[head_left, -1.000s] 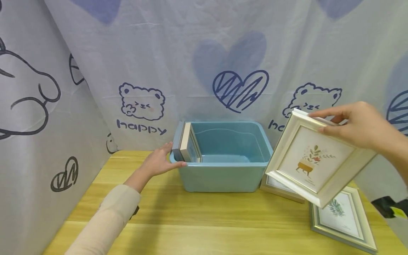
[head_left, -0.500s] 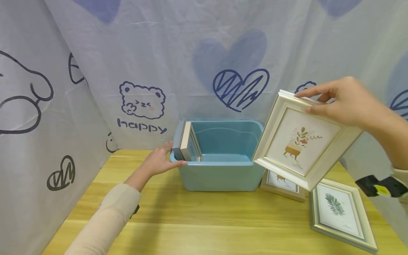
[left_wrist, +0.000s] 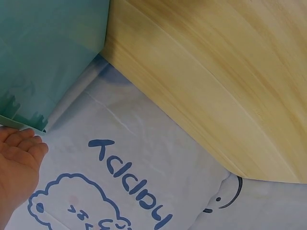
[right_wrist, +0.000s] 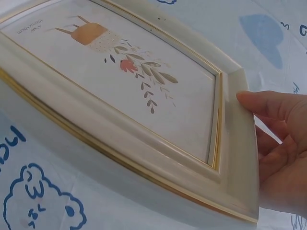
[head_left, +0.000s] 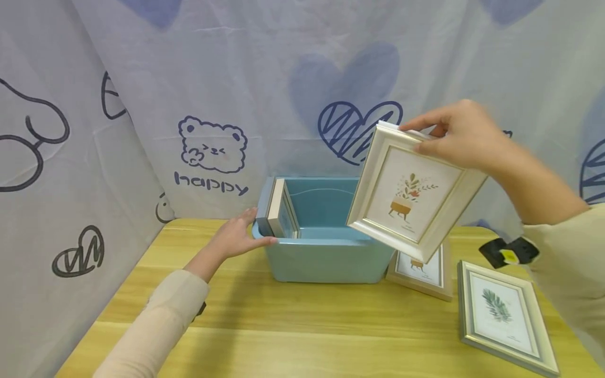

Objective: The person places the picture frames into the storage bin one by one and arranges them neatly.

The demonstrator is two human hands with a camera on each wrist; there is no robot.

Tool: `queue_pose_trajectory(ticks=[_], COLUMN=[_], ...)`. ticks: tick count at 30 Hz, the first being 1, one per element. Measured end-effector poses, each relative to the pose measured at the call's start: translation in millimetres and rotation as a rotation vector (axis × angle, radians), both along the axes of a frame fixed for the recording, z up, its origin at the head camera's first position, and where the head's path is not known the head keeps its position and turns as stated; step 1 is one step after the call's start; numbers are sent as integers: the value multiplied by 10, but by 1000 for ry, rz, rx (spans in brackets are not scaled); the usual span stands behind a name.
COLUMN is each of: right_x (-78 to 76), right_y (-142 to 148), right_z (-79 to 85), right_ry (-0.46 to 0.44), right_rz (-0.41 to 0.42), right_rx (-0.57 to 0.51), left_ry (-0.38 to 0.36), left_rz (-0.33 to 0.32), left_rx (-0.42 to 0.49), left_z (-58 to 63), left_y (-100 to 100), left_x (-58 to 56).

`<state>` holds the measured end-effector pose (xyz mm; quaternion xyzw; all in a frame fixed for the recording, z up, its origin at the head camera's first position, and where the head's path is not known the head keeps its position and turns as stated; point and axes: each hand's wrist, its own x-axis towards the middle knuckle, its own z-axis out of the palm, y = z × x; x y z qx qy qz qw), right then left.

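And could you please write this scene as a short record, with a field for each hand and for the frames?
left hand: touches the blue bin at its left front corner
right hand: pinches the white frame by its upper edge
held frame: tilted, off the table
in bin: standing frames at its left end, exact number unclear
on table: tan frame, partly hidden, and leaf-print frame

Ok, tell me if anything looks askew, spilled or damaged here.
Nothing looks spilled or broken. The flower-print frame hangs askew, but likely just because the right grip holds it by its top edge. On the table, the leaf-print frame and the tan frame sit at different angles, untidy rather than odd.
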<state>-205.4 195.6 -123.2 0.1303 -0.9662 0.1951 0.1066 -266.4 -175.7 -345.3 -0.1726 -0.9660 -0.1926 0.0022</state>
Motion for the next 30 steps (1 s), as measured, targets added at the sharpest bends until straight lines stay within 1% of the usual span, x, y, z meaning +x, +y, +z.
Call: queue_pose_trajectory(ticks=[5,11,19,24,27,30], right_x=[-89,-206,-407,-524,-585,-613], right_y=[-146,-316,-490,-539,-546,-554], right_z=[14,-6,-123,-195,-223,-269], right_ry=[-7,5,10,13,31,66], right_rz=[10,47,78,96,109,111], right_rx=[-41,-88,-102,-129,-130,-121], left_ry=[1,8,5,-1,-2,8], left_rz=[-1,4,12,22,27,29], left_rx=[-4,-9,-13,-8,-7,-8], left_z=[12,19,16,19,19,-4], left_y=[13,27,53,74,85,88], left_x=[-11,-20,-35,-53,-64,-77])
